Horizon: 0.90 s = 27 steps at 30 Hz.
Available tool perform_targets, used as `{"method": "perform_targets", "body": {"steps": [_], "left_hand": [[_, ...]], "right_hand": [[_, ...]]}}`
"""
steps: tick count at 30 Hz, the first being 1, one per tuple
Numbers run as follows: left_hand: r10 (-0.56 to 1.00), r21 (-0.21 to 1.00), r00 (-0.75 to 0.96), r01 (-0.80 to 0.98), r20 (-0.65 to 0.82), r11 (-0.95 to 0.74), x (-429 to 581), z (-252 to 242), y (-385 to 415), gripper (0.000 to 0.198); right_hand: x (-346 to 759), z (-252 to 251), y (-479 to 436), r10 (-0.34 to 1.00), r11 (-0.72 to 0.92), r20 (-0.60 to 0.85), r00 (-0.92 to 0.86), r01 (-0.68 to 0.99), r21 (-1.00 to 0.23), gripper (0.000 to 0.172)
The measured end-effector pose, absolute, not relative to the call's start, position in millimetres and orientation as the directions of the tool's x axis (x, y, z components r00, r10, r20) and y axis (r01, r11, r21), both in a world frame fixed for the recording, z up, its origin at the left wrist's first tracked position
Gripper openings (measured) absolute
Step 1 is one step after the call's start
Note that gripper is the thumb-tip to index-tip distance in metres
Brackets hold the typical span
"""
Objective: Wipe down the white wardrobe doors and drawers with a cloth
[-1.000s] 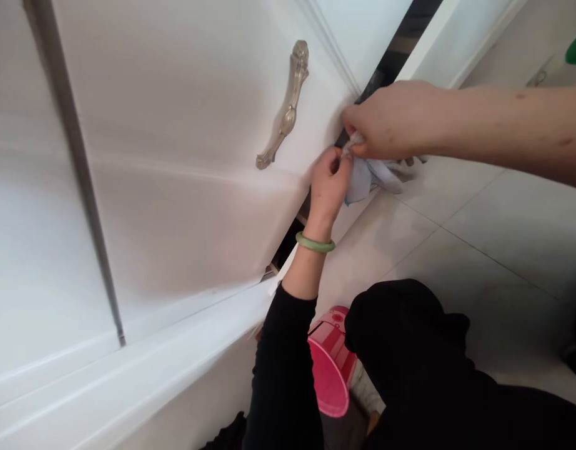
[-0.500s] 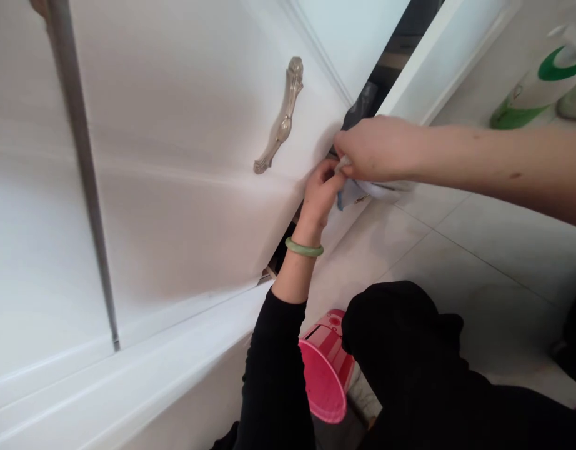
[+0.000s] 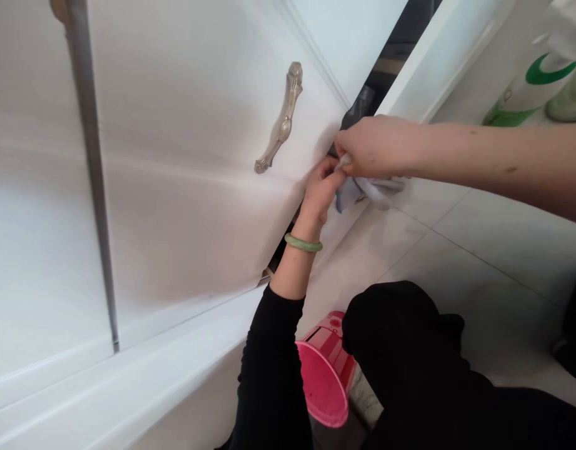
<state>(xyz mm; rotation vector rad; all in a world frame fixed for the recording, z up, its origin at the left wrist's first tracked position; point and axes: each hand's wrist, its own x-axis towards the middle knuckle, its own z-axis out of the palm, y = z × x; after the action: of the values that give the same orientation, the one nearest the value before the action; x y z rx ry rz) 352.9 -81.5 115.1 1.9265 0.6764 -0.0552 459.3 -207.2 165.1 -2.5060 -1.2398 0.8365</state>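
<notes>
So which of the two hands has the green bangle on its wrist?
The left hand, coming up from the black sleeve, wears the green bangle. The right hand has a bare wrist.

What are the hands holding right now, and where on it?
Both hands pinch a pale cloth at its bunched upper end, beside the cabinet door edge: right hand from above, left hand from below.

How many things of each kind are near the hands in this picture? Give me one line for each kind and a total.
Hands: 2, left hand and right hand, both on the cloth
Cloth: 1, pale blue cloth
Door handle: 1, metal door handle
Bangle: 1, green bangle
Stool: 1, pink plastic stool
Bottle: 1, green-and-white bottle
Total: 7
</notes>
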Motion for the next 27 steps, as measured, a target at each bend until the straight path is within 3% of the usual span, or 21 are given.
{"method": "perform_targets", "body": {"steps": [5,8,11,13,16,19,23,27], "left_hand": [[0.424,0.806,0.844,0.484,-0.328,-0.341,354.2,110.7,-81.0,0.024],[0.373,0.809,0.875,0.447,-0.308,-0.381,350.5,108.1,-74.0,0.017],[0.332,0.824,0.92,0.348,-0.209,-0.447,340.6,101.6,-67.7,0.004],[0.326,0.851,0.94,0.249,-0.098,-0.462,332.1,95.4,-66.3,0.013],[0.372,0.911,0.927,0.117,0.043,-0.396,320.5,88.1,-68.7,0.025],[0.446,0.941,0.892,0.09,0.07,-0.327,315.4,87.8,-74.1,0.034],[0.493,0.945,0.867,0.1,0.07,-0.31,315.8,93.7,-82.4,0.051],[0.524,0.98,0.845,-0.005,0.11,-0.198,314.6,100.5,-89.0,0.041]], "right_hand": [[460.9,170.6,-206.9,0.738,-0.669,-0.442,0.51,0.643,-0.374,0.025],[449.9,168.1,-205.9,0.775,-0.631,-0.401,0.489,0.641,-0.437,0.029],[443.2,148.4,-211.3,0.826,-0.559,-0.277,0.492,0.648,-0.517,0.035],[448.2,127.7,-220.9,0.811,-0.56,-0.207,0.547,0.625,-0.544,0.038],[465.0,101.2,-244.9,0.704,-0.574,-0.039,0.709,0.536,-0.619,0.039],[472.5,98.1,-269.1,0.574,-0.49,0.157,0.804,0.491,-0.72,0.034],[454.4,111.2,-273.7,0.6,-0.274,0.333,0.728,0.578,-0.769,0.027],[432.2,89.1,-250.7,0.717,-0.256,0.345,0.606,0.689,-0.678,0.04]]}}
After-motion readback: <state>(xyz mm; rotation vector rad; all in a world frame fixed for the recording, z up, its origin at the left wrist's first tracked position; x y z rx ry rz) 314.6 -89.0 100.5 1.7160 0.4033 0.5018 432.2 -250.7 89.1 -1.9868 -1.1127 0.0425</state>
